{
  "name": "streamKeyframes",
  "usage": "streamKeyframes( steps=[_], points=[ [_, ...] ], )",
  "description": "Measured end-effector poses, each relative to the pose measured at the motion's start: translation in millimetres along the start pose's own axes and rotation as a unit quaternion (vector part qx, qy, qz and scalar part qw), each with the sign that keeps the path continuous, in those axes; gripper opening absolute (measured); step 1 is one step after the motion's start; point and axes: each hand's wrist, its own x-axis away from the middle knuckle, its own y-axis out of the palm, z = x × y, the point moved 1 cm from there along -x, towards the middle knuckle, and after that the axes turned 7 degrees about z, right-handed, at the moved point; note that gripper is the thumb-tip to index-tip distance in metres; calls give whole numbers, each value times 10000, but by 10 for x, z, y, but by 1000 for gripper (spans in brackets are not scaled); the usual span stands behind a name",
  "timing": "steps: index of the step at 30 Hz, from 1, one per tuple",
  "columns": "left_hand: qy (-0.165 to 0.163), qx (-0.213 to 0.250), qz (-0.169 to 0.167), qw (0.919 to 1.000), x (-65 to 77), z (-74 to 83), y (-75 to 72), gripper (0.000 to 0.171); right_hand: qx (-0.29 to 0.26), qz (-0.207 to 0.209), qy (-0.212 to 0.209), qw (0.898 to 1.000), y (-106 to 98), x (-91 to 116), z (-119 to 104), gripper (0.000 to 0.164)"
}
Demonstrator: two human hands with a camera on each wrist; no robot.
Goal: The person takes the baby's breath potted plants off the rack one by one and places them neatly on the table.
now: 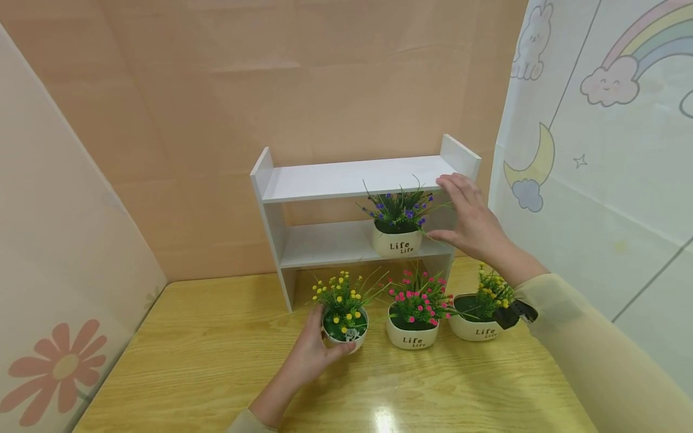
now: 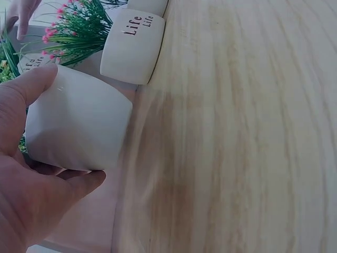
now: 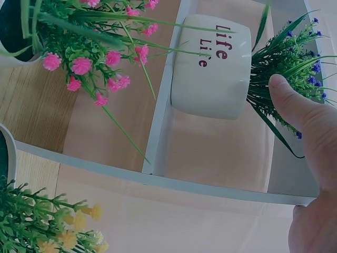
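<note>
A white pot of yellow flowers [image 1: 341, 307] is gripped by my left hand [image 1: 311, 352], the thumb on the near rim and the fingers round its far left side. In the left wrist view, the plain white wall of this pot [image 2: 79, 118] shows between thumb and fingers. On the middle board of the white shelf [image 1: 325, 242] stands a pot of purple flowers [image 1: 397, 240], lettered "Life". My right hand [image 1: 471, 219] is just right of it with fingers spread, its fingertips at the upper board's front edge. In the right wrist view, the thumb [image 3: 295, 103] overlaps the purple plant's leaves.
A pot of pink flowers [image 1: 412, 337] stands on the wooden table [image 1: 216, 361] in front of the shelf. To its right is another yellow-flowered pot [image 1: 473, 331], partly behind my right wrist. Patterned panels [image 1: 595, 198] flank the table, with a tan backdrop [image 1: 216, 120] behind.
</note>
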Motion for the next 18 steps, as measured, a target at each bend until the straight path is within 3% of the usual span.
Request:
streamKeyframes(
  steps=[18],
  points=[
    [-269,-2,-275,9993,9,-118,72,116,98,-23,72,9999,15,5,25,117]
  ],
)
